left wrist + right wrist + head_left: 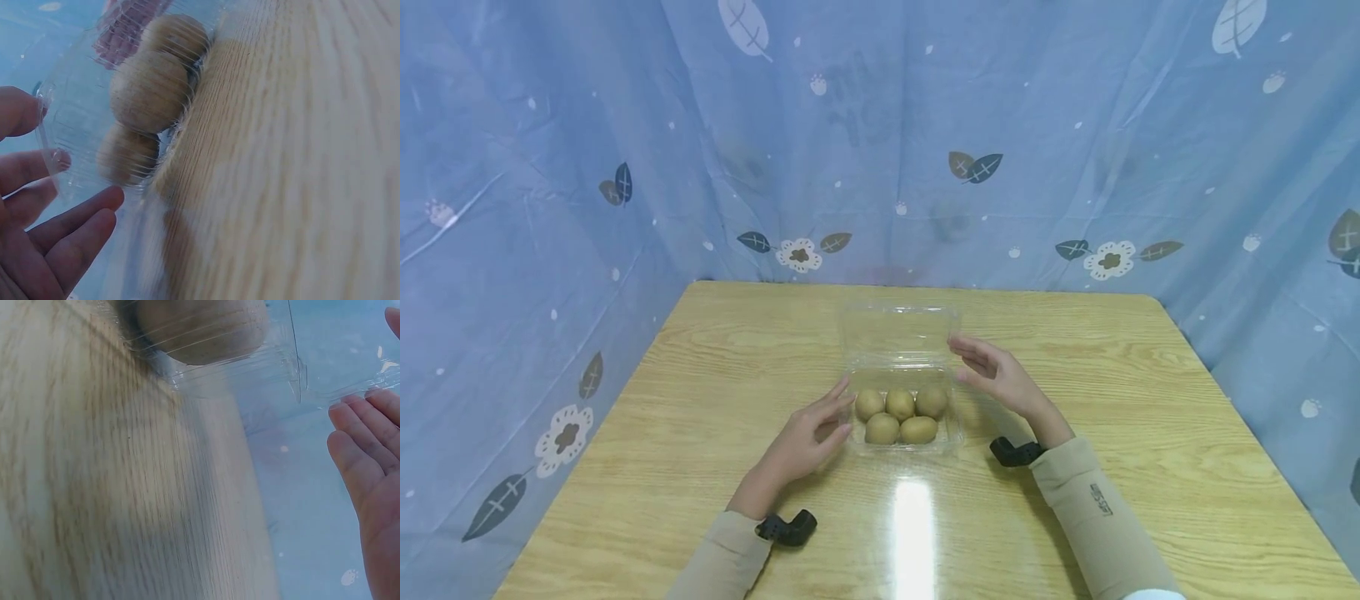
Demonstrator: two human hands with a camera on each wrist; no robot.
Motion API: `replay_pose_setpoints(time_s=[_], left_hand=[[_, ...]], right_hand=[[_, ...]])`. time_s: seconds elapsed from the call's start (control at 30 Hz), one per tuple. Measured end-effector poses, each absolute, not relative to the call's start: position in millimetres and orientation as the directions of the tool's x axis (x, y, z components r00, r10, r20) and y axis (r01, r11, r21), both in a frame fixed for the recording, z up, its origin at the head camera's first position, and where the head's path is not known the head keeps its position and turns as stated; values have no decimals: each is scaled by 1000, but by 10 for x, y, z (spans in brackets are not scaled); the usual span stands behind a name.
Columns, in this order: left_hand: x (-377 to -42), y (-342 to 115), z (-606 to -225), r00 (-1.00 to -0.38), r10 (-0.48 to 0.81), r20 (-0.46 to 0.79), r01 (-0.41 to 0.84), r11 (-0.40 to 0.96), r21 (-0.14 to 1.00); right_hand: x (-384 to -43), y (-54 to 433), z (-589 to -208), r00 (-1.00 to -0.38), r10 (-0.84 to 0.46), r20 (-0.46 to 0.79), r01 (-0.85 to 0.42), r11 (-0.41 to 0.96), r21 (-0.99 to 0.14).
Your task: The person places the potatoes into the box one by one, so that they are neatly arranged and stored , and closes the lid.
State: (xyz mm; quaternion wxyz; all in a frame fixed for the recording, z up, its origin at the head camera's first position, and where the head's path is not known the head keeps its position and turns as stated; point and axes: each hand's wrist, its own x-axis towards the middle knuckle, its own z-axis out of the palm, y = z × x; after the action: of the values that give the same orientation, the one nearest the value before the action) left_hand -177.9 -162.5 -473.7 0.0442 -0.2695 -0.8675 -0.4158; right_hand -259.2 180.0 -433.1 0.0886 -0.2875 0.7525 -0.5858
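A clear plastic clamshell box (904, 448) stands on the table with its lid (898, 335) tipped back, away from me. Inside it lie several brown, rounded kiwi-like fruits (900, 404), in a back row and a front row. At the box's left side is my left hand (805, 437), fingers spread and nearly straight. In the left wrist view its fingertips (61, 160) meet the clear plastic wall. My right hand (1000, 377) is at the lid's right edge with its fingers extended. The right wrist view shows those fingertips (340, 407) right at the plastic rim.
The box stands mid-table on a light wood tabletop (737, 350). A blue patterned curtain (880, 150) hangs behind the table and along both sides. Each wrist wears a black camera mount, the left one (788, 528) and the right one (1017, 452).
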Motion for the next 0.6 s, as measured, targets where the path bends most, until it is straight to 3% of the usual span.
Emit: replay_pose_setpoints(time_s=[0.6], left_hand=[[-1780,-1602,-4706,-858,427,286,491,516,702]], right_hand=[[-2472,1833,-4322,-818,-536,208,-368,209,-906]])
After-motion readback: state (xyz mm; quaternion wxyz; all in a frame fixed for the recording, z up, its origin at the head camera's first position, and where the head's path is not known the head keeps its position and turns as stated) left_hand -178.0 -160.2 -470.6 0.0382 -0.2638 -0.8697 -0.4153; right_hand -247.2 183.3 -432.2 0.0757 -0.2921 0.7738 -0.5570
